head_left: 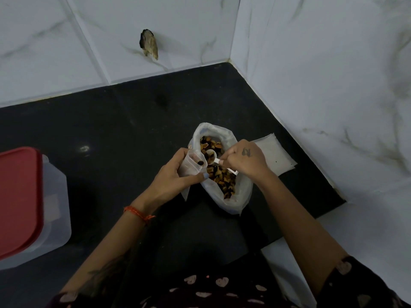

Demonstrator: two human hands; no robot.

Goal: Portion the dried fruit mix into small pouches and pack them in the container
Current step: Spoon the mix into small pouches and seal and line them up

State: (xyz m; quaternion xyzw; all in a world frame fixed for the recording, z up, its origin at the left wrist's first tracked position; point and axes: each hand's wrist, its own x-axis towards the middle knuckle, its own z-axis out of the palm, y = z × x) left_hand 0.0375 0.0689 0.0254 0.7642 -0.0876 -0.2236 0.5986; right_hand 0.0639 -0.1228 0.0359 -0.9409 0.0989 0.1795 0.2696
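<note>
Left hand: the left hand (172, 174) gripped a small clear plastic pouch (190, 163), mouth open, a few dark pieces inside.
Right hand: the right hand (245, 160) pinched a white plastic scoop (212, 157), its bowl just beside the pouch's mouth.
Mix: a large clear bag of dried fruit mix (222, 174) stood open under both hands.
Spare pouches: flat clear pouches (274, 152) lay just beyond the right hand.
Container: a clear plastic container with red lid (26, 205) stood well left of the left hand.

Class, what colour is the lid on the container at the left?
Red: the lid on the clear container, best seen in the head view.
</note>
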